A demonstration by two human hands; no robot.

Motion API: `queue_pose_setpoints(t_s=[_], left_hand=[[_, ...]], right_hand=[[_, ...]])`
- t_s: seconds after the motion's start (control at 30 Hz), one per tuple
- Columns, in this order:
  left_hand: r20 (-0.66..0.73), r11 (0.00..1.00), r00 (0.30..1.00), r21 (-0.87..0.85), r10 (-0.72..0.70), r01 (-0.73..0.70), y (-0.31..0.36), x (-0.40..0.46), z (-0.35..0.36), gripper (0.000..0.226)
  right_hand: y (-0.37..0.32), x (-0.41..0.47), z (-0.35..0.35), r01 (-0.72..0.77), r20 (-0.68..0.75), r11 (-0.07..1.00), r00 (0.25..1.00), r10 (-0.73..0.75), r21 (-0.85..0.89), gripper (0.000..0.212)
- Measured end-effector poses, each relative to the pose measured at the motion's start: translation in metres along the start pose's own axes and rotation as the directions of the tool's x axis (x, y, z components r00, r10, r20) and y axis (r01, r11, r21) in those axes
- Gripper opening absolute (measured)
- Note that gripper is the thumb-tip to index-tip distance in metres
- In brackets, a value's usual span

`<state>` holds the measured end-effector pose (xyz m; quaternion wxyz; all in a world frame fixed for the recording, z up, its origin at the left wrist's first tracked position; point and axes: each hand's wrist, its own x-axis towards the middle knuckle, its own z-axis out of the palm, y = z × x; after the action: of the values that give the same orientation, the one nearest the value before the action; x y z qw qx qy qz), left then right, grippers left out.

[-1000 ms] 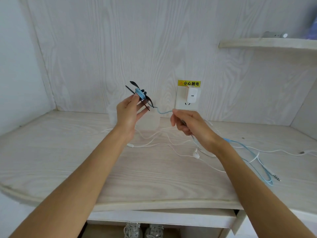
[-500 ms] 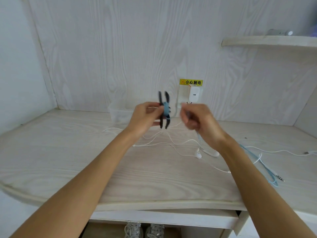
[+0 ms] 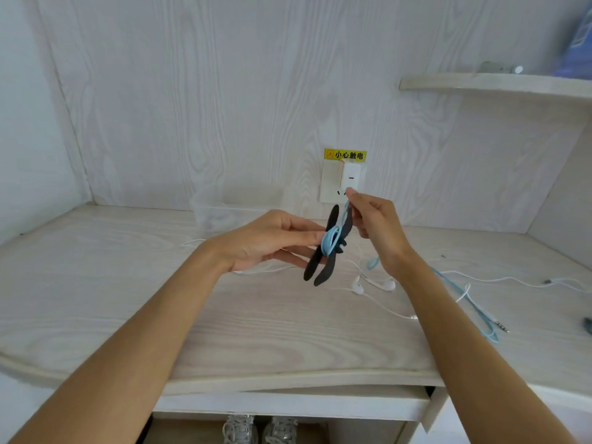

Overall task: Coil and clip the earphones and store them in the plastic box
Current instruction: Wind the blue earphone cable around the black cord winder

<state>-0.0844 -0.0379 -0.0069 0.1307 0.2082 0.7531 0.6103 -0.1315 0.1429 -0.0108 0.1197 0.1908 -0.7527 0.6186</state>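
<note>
Left hand (image 3: 262, 238) pinches black clip (image 3: 323, 267) wrapped in blue cord (image 3: 331, 243); right hand (image 3: 374, 219) pinches cord above it.

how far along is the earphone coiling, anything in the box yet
Partly done: a few turns of blue earphone cable sit on the black clip, which the left hand holds. The right hand pinches the next stretch. Left: the cable's tail and plug lie on the desk, white earphones lie loose, and the plastic box looks empty.
</note>
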Motion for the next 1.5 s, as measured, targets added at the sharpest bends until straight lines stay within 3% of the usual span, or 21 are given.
queue_pose_setpoints(t_s=[0.17,0.27,0.33,0.43,0.6,0.7,0.87,1.0,1.1,1.2,1.27,1.37,1.5], left_hand=[[-0.116,0.984,0.985,-0.105,0.128,-0.14,-0.002,0.002,-0.008,0.032],[-0.301,0.962,0.941,-0.168,0.157,-0.215,-0.008,0.007,-0.011,0.03],[-0.398,0.966,0.902,-0.115,0.169,-0.232,-0.011,0.01,-0.012,0.03],[-0.48,0.971,0.857,-0.039,0.19,-0.237,-0.014,0.011,-0.012,0.03],[-0.602,0.959,0.785,-0.112,0.144,-0.261,-0.013,0.014,-0.014,0.031],[-0.593,0.955,0.799,-0.168,0.1,-0.245,-0.014,0.016,-0.014,0.031],[-0.448,0.933,0.891,-0.289,0.066,-0.215,-0.009,0.017,-0.008,0.029],[-0.516,0.899,0.855,-0.349,0.051,-0.265,-0.011,0.016,-0.011,0.03],[-0.597,0.93,0.798,-0.244,0.078,-0.274,-0.015,0.018,-0.011,0.033],[-0.69,0.967,0.702,-0.012,0.176,-0.255,-0.018,0.02,-0.01,0.025],[-0.677,0.952,0.671,0.18,0.301,-0.246,-0.019,0.02,-0.01,0.015],[-0.557,0.91,0.734,0.355,0.388,-0.213,-0.021,0.02,-0.008,0.014],[-0.431,0.942,0.859,0.296,0.277,-0.155,-0.022,0.017,-0.01,0.02]], right_hand=[[0.011,0.001,0.008,0.029,0.094,0.978,0.995,-0.009,-0.207,0.045],[0.017,-0.003,0.015,0.109,0.188,0.91,0.982,-0.034,-0.401,0.049],[0.019,-0.006,0.02,0.163,0.249,0.864,0.967,-0.045,-0.476,0.048],[0.017,-0.009,0.026,0.221,0.288,0.856,0.953,-0.089,-0.467,0.048],[0.012,-0.016,0.03,0.29,0.365,0.842,0.923,-0.121,-0.455,0.039],[0.014,-0.015,0.033,0.292,0.4,0.839,0.911,-0.098,-0.46,0.037],[0.02,-0.014,0.032,0.254,0.42,0.817,0.907,-0.015,-0.518,0.037],[0.011,-0.019,0.036,0.29,0.438,0.834,0.897,-0.065,-0.47,0.038],[0.005,-0.023,0.038,0.334,0.469,0.828,0.878,-0.099,-0.451,0.037],[-0.001,-0.023,0.035,0.335,0.411,0.871,0.895,-0.175,-0.358,0.031],[-0.003,-0.019,0.028,0.33,0.332,0.882,0.918,-0.217,-0.336,0.028],[-0.002,-0.014,0.018,0.323,0.238,0.874,0.939,-0.248,-0.363,0.022],[-0.002,-0.008,0.009,0.311,0.158,0.887,0.949,-0.272,-0.343,0.016]])
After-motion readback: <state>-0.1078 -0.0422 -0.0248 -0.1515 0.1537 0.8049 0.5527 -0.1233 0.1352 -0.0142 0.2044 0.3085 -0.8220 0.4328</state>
